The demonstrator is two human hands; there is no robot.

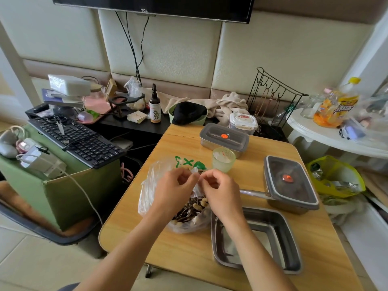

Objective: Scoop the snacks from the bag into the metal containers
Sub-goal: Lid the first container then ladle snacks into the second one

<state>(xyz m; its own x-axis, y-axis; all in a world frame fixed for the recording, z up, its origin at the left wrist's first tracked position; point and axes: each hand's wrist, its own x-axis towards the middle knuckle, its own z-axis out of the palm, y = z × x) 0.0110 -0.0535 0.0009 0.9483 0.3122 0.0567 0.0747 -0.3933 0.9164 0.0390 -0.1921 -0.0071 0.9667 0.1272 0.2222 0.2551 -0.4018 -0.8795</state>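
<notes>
A clear plastic bag with green print lies on the wooden table, holding dark and pale snacks. My left hand and my right hand hover over it, each pinching the bag's top edge between curled fingers. An open, empty metal container sits just right of the bag, under my right forearm. Two lidded metal containers stand farther off: one at the right with a handle toward the bag, one at the back.
A pale green cup stands behind the bag. A white lidded tub and a wire rack are at the back. A keyboard rests on a green box to the left; a white side table stands at right.
</notes>
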